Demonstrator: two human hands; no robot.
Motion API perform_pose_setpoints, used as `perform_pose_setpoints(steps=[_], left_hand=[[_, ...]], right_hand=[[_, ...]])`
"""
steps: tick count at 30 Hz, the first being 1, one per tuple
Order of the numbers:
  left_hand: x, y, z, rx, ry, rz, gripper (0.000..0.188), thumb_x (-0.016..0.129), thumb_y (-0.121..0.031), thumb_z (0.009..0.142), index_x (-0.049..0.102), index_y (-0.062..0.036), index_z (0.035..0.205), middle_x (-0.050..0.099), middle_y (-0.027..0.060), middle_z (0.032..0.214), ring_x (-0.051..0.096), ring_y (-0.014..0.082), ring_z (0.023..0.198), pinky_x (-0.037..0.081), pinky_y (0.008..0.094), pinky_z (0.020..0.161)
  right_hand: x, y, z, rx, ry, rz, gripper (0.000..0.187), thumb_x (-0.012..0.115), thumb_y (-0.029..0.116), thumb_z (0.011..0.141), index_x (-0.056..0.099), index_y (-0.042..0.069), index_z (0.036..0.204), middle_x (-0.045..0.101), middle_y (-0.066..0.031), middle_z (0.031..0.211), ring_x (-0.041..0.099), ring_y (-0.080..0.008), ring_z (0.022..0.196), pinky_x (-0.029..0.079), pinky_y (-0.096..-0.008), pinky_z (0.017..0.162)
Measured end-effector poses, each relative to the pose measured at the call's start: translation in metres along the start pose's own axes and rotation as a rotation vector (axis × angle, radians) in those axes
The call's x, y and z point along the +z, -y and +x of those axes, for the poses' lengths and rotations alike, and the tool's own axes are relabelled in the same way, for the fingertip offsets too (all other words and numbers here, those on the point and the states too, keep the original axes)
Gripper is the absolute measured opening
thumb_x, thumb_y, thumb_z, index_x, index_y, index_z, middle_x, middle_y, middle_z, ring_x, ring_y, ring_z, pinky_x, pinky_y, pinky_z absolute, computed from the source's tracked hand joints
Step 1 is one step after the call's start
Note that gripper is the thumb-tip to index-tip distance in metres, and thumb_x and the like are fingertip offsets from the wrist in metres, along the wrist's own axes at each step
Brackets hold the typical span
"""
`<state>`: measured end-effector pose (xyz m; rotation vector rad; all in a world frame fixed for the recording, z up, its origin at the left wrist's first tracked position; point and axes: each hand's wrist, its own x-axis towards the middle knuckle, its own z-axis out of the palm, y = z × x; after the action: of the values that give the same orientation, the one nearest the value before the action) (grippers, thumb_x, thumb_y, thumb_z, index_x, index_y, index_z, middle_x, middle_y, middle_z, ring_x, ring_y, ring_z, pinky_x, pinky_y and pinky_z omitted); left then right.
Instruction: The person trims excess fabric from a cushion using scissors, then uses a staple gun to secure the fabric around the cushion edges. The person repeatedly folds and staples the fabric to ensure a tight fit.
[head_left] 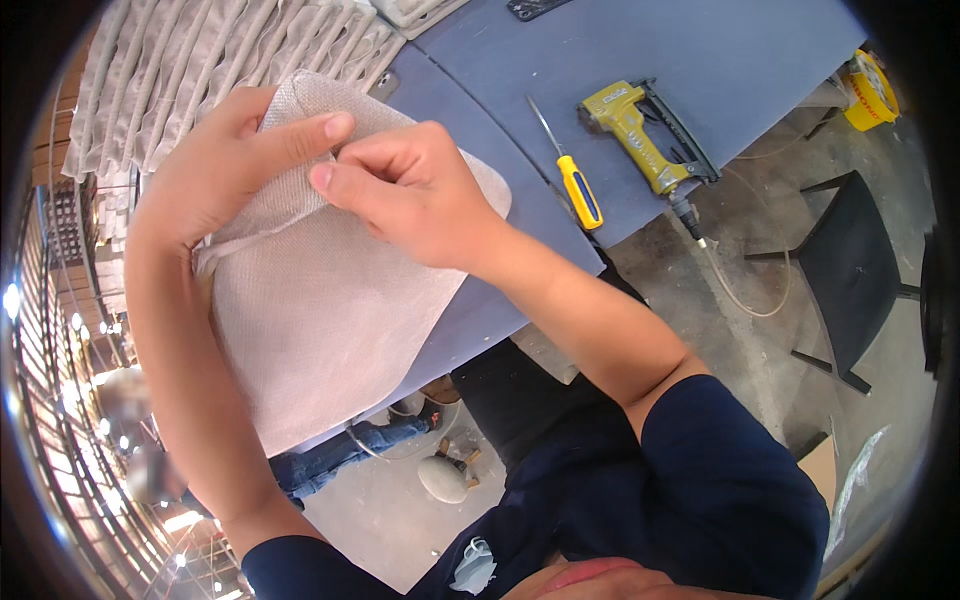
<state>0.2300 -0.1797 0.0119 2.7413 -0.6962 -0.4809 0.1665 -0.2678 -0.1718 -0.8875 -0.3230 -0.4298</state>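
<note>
A light grey woven fabric piece (330, 320), wide and rounded at its right corner, lies at the table's edge before me. Its upper part is folded over along a crease. My left hand (225, 160) grips the fold, thumb stretched across the top and fingers hidden behind the cloth. Close beside that thumb, my right hand (415, 195) is closed, its thumb and curled forefinger pinching the fabric at the fold. Whether something small is also between those fingertips cannot be made out. Right of the fabric lie a yellow-handled screwdriver (578, 190) and a yellow-green pneumatic staple gun (640, 130).
Stacked grey fabric pieces (200, 75) fill the table's far left. The blue-grey table (500, 120) ends at the right, where an air hose (745, 300) hangs from the staple gun. A black chair (855, 280) and a yellow tub (870, 92) stand beyond. Someone's jeans-clad leg (350, 450) shows below.
</note>
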Motion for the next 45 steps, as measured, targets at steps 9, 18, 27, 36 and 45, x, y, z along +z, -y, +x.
perform_pose_setpoints(steps=[9,18,27,36,45], left_hand=[[0.006,-0.004,-0.026,0.07,-0.051,0.236,0.062,0.085,-0.055,0.085,0.071,0.004,0.101,0.068,0.009,0.095,0.062,0.0149,0.088,0.049,0.0302,0.076],[0.022,0.006,-0.043,0.183,-0.28,0.329,0.089,0.077,-0.072,0.079,0.071,0.0107,0.112,0.071,0.0224,0.106,0.066,0.0286,0.098,0.05,0.0398,0.086],[0.029,0.007,-0.044,0.268,-0.3,0.38,0.091,0.071,-0.075,0.084,0.071,0.0105,0.114,0.071,0.0256,0.11,0.069,0.0343,0.102,0.052,0.0425,0.091],[0.008,0.013,-0.051,0.295,-0.158,0.379,0.086,0.067,-0.077,0.088,0.066,0.0086,0.096,0.063,0.0162,0.097,0.058,0.0249,0.087,0.047,0.0401,0.079],[0.014,0.023,-0.046,0.3,-0.227,0.288,0.088,0.065,-0.081,0.088,0.066,0.007,0.093,0.063,0.0139,0.099,0.056,0.0239,0.088,0.045,0.0391,0.081]], right_hand=[[0.007,0.034,-0.035,0.102,-0.049,-0.039,0.044,0.072,0.023,0.103,0.06,0.003,0.066,0.05,0.0046,0.055,0.042,-0.0031,0.052,0.03,-0.0268,0.047],[0.013,0.038,-0.045,0.13,-0.078,0.175,0.049,0.069,0.021,0.103,0.05,0.01,0.06,0.043,0.004,0.052,0.037,-0.006,0.043,0.028,-0.0262,0.044],[0.019,0.04,-0.048,0.132,-0.147,0.194,0.041,0.066,0.016,0.1,0.05,0.01,0.063,0.041,0.0036,0.053,0.035,-0.0071,0.041,0.025,-0.0263,0.043],[0.018,0.032,-0.043,0.134,-0.107,0.235,0.038,0.064,0.019,0.1,0.05,0.01,0.066,0.038,0.0038,0.052,0.033,-0.0078,0.041,0.024,-0.026,0.042],[0.017,0.031,-0.045,0.008,-0.034,-0.026,0.047,0.066,0.021,0.105,0.05,0.008,0.062,0.046,0.0006,0.052,0.039,-0.0073,0.043,0.027,-0.0273,0.043]])
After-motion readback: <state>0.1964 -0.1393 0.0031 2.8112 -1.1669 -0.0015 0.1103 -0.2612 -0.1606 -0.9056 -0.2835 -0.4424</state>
